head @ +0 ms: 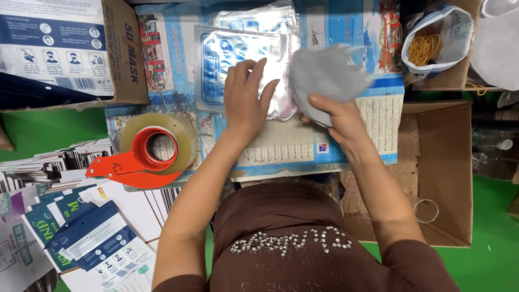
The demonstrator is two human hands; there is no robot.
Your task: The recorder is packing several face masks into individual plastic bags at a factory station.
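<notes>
My left hand [246, 97] lies flat, fingers spread, on a stack of clear plastic pouches [238, 51] with blue print, near the stack's lower right corner. My right hand [338, 119] grips a grey face mask [324, 75] from below and holds it just right of the pouches, above a blue printed sheet [303, 146] that covers the work surface. The mask looks folded, and its ear loops are blurred at the upper right.
A red tape dispenser [143, 162] with a clear roll sits at the left. A cardboard box [124, 54] with a printed carton stands top left. A bag of yellow rubber bands [427, 46] is top right, an open cardboard box [443, 173] at right, and printed packets [92, 238] lie bottom left.
</notes>
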